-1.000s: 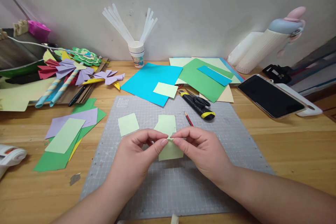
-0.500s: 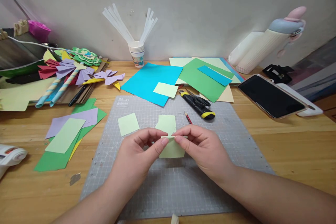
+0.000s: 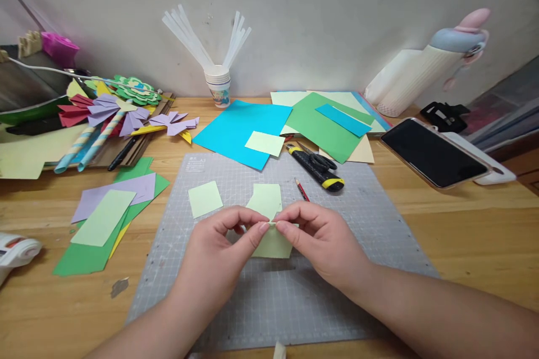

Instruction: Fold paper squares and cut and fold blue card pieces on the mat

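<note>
Between both hands, above the grey cutting mat, is a small light green piece of paper. Its top edge is pinched and looks folded or rolled over. My left hand grips that edge between thumb and forefinger, from the left. From the right, my right hand pinches the same edge close by, the fingertips nearly meeting. Just beyond lies another light green sheet, partly hidden by my fingers. A light green square rests on the mat to the left.
A pencil, a utility knife and black scissors lie beyond my right hand. Blue paper and green paper are at the back. A cup of straws stands by the wall, a phone at right.
The pinched paper has come slightly down and to the left, and my fingertips are closer together along its edge. The view has shifted slightly.
</note>
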Demonstrator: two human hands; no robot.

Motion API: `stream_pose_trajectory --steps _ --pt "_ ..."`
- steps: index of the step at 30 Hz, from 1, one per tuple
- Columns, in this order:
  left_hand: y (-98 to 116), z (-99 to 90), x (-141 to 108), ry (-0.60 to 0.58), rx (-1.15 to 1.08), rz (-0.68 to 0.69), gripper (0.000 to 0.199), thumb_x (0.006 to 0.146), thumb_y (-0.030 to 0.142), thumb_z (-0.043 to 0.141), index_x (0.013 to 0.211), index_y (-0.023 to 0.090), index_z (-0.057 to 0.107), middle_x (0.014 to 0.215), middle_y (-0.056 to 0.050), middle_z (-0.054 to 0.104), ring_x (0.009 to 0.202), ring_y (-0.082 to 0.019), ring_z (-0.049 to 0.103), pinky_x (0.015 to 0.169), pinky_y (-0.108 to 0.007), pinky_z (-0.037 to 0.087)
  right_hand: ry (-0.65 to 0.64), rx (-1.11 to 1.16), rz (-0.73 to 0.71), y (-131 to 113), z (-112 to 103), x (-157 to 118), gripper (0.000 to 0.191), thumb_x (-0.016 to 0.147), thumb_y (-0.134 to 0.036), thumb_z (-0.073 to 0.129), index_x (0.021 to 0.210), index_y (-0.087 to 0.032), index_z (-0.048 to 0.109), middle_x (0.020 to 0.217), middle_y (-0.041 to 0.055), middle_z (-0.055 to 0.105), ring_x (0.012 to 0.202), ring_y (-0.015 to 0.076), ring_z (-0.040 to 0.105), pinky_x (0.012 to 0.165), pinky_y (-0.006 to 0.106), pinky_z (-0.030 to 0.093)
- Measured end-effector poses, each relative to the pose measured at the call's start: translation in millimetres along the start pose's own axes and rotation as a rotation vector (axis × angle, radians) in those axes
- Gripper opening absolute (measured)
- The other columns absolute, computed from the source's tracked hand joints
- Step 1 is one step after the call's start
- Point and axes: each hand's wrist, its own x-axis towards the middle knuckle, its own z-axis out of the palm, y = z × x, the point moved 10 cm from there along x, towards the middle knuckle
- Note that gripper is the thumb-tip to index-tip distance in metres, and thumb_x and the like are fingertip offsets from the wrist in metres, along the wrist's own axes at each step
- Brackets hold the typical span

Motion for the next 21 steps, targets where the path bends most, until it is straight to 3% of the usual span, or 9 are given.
stream_pose_trajectory --steps 13,16,21 --pt "-0.2 -13.4 -2.2 0.101 -0.131 0.074 0.010 0.079 0.035 0.068 0.080 0.025 0.068 0.083 0.002 0.066 0.080 -0.014 0.058 0.072 -0.026 0.043 0.075 0.088 -0.059 -15.0 -7.7 -1.0 0.010 0.081 -0.026 0.063 0.075 -0.019 0.060 0.068 -0.0019 0.058 0.062 0.0099 0.052 0.057 0.021 0.044" --pt "3.7 -9.0 -2.6 0.065 -0.086 0.086 0.010 0.081 0.033 0.064 0.078 0.024 0.065 0.081 0.002 0.064 0.079 -0.015 0.055 0.072 -0.026 0.041 0.075 0.119 -0.064 -15.7 -9.0 -2.5 0.009 0.082 -0.026 0.062 0.077 -0.019 0.061 0.070 -0.0016 0.059 0.063 0.0099 0.052 0.057 0.021 0.044" --pt "8.3 9.9 -1.4 -0.096 -0.042 0.050 0.012 0.081 0.031 0.058 0.074 0.021 0.059 0.076 0.001 0.059 0.077 -0.015 0.051 0.072 -0.028 0.039 0.034 0.117 -0.035 -9.3 -4.8 -1.8 0.010 0.084 -0.027 0.060 0.079 -0.019 0.060 0.070 -0.0016 0.058 0.063 0.0102 0.051 0.058 0.022 0.042"
